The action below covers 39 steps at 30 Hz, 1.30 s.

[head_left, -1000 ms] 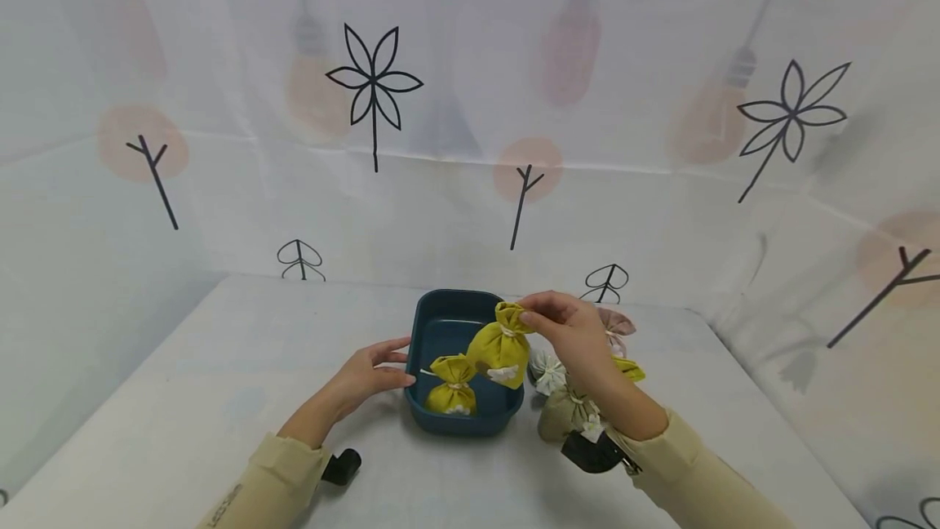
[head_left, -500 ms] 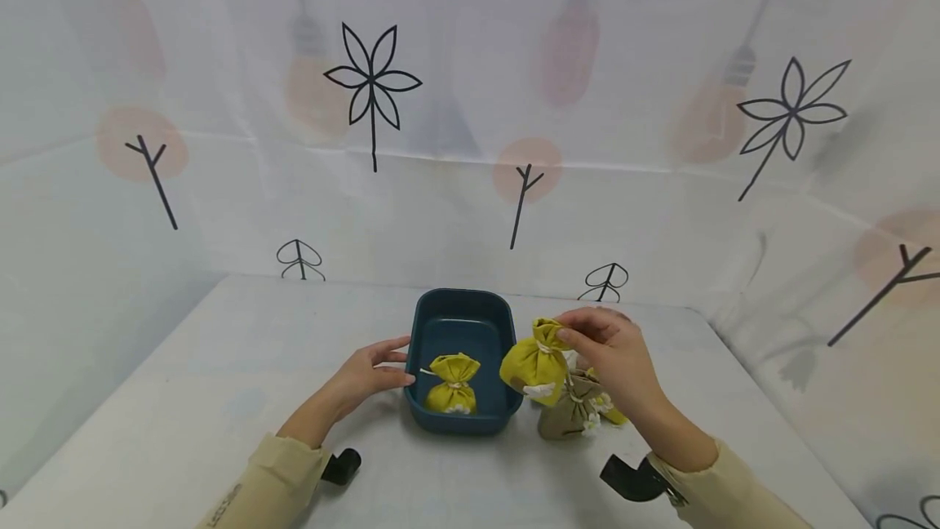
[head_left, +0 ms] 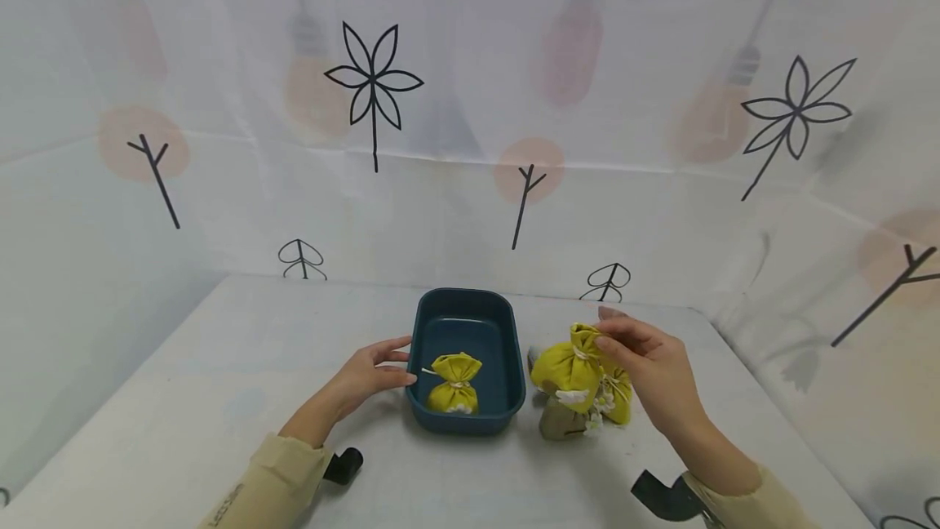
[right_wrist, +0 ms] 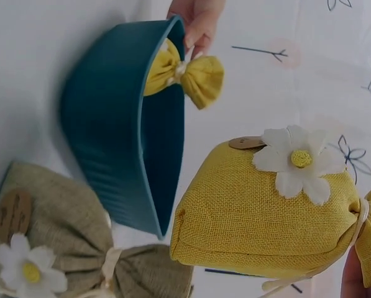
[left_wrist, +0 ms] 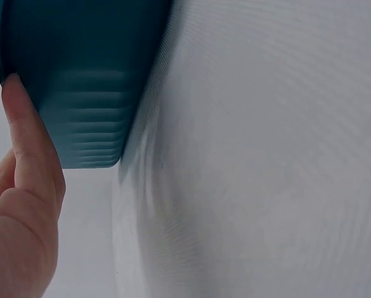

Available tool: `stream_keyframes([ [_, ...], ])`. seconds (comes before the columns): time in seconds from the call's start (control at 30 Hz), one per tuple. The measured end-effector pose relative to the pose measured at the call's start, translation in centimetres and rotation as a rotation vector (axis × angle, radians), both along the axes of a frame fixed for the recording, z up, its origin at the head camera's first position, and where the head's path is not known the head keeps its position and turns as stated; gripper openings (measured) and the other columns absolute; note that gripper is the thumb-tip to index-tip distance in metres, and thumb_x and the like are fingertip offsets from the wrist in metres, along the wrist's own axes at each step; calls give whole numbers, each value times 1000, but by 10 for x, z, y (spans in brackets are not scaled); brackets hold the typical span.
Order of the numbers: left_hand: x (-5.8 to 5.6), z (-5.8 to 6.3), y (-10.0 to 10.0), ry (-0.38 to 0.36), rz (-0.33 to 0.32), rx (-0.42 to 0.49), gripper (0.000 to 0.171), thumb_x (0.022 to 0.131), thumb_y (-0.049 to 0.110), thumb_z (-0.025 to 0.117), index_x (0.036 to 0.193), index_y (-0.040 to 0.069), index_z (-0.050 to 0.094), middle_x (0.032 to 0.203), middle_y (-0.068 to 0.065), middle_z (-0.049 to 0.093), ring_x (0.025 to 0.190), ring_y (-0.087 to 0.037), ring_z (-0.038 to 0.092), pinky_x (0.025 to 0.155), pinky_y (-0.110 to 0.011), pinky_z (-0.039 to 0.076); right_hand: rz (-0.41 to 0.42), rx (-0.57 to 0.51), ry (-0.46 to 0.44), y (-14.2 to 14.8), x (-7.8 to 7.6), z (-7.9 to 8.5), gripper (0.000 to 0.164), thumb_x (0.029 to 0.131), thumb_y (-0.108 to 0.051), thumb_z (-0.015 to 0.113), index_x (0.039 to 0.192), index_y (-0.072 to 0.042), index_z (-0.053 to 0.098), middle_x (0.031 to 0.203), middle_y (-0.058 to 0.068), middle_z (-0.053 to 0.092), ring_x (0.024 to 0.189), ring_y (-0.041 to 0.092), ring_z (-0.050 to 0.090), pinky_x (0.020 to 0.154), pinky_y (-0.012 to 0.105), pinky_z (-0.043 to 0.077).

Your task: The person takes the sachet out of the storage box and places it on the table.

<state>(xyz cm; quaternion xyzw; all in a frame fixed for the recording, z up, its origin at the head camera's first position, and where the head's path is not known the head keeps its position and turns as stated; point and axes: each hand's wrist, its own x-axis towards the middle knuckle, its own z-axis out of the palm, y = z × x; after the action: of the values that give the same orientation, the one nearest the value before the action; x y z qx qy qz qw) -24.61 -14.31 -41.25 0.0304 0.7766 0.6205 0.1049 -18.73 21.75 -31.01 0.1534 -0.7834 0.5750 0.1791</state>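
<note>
My right hand (head_left: pixel 657 370) pinches the gathered neck of a yellow drawstring pouch (head_left: pixel 565 370), held up over the pouches right of the basin. In the right wrist view this pouch (right_wrist: pixel 266 217) shows a white cloth flower and a brown tag; only a bit of the hand shows. A second yellow pouch (head_left: pixel 455 386) lies inside the dark blue basin (head_left: pixel 514 398). My left hand (head_left: pixel 367 370) touches the basin's left rim, thumb and fingers spread along it; the left wrist view shows fingertips against the basin's edge (left_wrist: pixel 79 93).
Right of the basin stand a brown pouch (head_left: pixel 561 421) and another yellow pouch (head_left: pixel 618 398), partly hidden by the held one. A pale pouch (head_left: pixel 533 356) just shows behind. A patterned cloth (head_left: pixel 455 219) hangs behind the white table (head_left: pixel 294 349).
My right hand has carried the yellow pouch from over the basin to the right, above the other pouches. My left hand and the basin stay where they were.
</note>
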Motion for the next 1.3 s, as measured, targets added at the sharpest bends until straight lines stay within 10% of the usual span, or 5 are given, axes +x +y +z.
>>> stream_keyframes([
  [0.23, 1, -1, 1, -2, 6, -6, 68, 77, 17, 77, 138, 16, 47, 121, -9, 56, 105, -23, 56, 87, -40, 49, -31, -32, -18, 16, 7, -3, 15, 86, -3, 66, 100, 3, 67, 96, -7, 67, 90, 2, 62, 70, 17, 51],
  [1.1, 6, 1, 2, -8, 9, 2, 70, 77, 20, 78, 139, 16, 46, 121, -9, 55, 105, -23, 56, 87, -40, 48, -249, 80, -29, 55, 19, -27, 20, 89, -5, 62, 103, 10, 61, 89, -12, 64, 79, 4, 61, 67, 15, 50],
  [1.3, 6, 0, 2, -6, 0, 9, 70, 77, 20, 78, 139, 16, 46, 122, -9, 54, 105, -23, 56, 87, -40, 49, -182, -59, -13, 65, 21, -33, 14, 86, -4, 65, 97, 5, 66, 88, -9, 67, 78, 5, 61, 67, 15, 50],
])
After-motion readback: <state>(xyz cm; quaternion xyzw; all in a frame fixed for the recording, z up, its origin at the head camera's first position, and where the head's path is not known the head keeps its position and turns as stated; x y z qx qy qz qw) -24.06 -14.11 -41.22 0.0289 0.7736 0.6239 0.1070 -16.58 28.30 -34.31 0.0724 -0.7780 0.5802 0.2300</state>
